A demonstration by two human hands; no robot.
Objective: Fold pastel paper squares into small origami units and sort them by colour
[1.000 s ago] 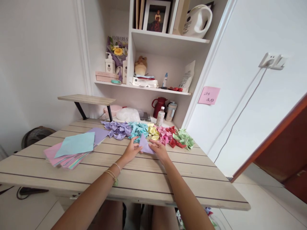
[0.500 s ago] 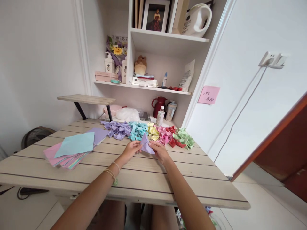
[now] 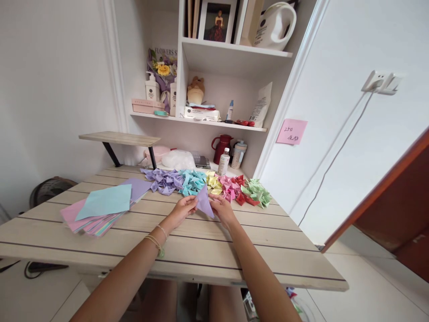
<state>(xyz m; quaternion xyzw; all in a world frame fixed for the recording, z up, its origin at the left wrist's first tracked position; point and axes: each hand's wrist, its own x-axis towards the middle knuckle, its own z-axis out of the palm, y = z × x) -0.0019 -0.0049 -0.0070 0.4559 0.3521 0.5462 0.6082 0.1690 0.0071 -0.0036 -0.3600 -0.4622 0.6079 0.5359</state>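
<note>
A folded sheet of purple origami paper [image 3: 204, 202] is held up between my two hands, showing as a tall triangle with its point away from me. My left hand [image 3: 183, 210] pinches its left edge with closed fingers. On the opposite side, my right hand [image 3: 222, 210] grips the right edge. Just beyond lie folded paper pieces in colour groups: purple [image 3: 166, 181], blue [image 3: 193, 182], yellow [image 3: 213, 182], pink [image 3: 229, 188], red [image 3: 240, 198] and green [image 3: 256, 193].
A fanned stack of coloured paper sheets [image 3: 103, 203] lies on the slatted table [image 3: 187, 255] to my left. Behind the folded pieces stand a clear bottle [image 3: 224, 162], a red jug [image 3: 221, 148] and a tumbler [image 3: 239, 154]. A small raised shelf [image 3: 119, 138] stands at the back left.
The purple paper has turned between my hands from a wide, slanted shape to a narrower, upright triangle. Both hands stay in nearly the same place.
</note>
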